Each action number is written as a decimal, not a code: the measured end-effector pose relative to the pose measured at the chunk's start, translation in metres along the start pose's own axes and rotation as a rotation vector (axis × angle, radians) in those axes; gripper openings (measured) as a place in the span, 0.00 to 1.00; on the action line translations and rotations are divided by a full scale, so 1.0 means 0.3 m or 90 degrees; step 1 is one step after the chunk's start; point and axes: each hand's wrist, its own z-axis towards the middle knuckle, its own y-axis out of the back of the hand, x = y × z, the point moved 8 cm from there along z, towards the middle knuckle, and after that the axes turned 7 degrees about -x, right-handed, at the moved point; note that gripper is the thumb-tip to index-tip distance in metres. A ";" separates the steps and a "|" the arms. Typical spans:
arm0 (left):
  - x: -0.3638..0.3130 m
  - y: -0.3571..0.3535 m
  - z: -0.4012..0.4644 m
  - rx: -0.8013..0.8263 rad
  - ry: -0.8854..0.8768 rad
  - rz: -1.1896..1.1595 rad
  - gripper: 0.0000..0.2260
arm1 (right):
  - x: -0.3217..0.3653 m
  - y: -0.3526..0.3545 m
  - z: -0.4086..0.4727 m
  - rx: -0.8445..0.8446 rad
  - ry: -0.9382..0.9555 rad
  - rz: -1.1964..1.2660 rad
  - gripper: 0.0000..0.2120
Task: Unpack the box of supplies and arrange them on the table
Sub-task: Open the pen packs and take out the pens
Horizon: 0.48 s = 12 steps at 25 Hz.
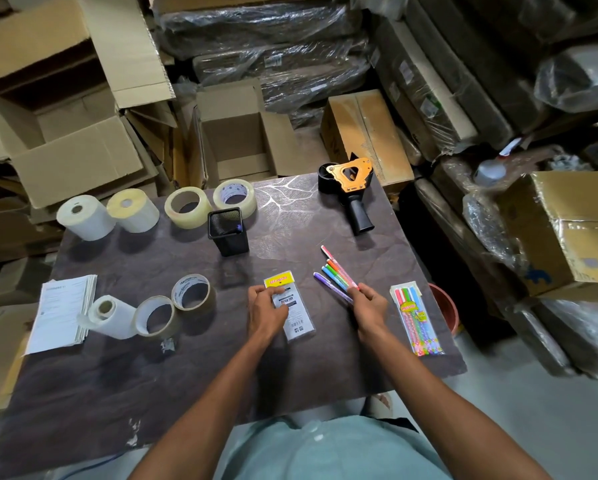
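Pinching the near ends of a fan of loose coloured marker pens point(335, 275), the right hand point(368, 306) has its fingers curled round the bunch just right of centre frame, tips spread toward the top, probably so they can be dropped together into the black wire-mesh pen cup point(228, 231) standing above centre (a purple-capped pen already shows inside it). The left hand point(266, 308), at centre, rests curled fingers on the flat clear plastic sleeve with a yellow header card point(292, 306), pinning what looks like the emptied pack to the dark marbled tabletop point(290, 368); its header and label read "TOTEM", the smaller print beneath too fine to read. At lower right a second, still-sealed pack of striped pens point(417, 320) lies flat, its yellow label illegible. Further out, goods sit grouped by kind, seemingly for tidiness: two rolls of clear packing tape point(190, 299) beside a white paper roll point(110, 317) and a stack of printed sheets point(62, 313) at left; more rolls point(152, 211) across the upper left; the orange-and-black tape dispenser gun point(351, 188) at upper right. The open cardboard box point(237, 140) stands beyond the table's far edge, apparently empty.
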 end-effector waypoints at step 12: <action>-0.085 0.060 -0.107 -0.142 -0.111 0.114 0.09 | 0.041 0.015 -0.044 0.002 0.110 -0.087 0.22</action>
